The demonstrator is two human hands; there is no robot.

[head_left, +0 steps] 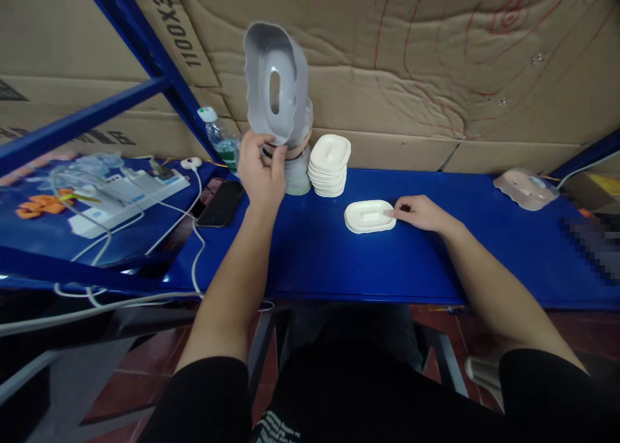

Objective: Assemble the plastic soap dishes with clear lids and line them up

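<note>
My left hand (262,165) is closed, thumb and fingers pinching the lower rim of a grey moulded plastic shell (294,75) with a long oval slot in its base. The shell is tilted, its hollow side facing me, above a column of other grey pieces (297,175); whether it rests on them I cannot tell. Beside that column stands a stack of several cream rounded-rectangular plastic dishes (330,152). Another cream dish (361,223) lies flat on the blue table, with a raised bar in its middle. Fingers of my right hand (419,212) pinch its right end.
On the left are a water bottle (223,139), a black phone (221,204), a white power strip (128,201) with loose cables and orange pieces (44,204). A pale moulded piece (526,188) lies at the right on the blue table (368,268). Cardboard (387,107) backs the table.
</note>
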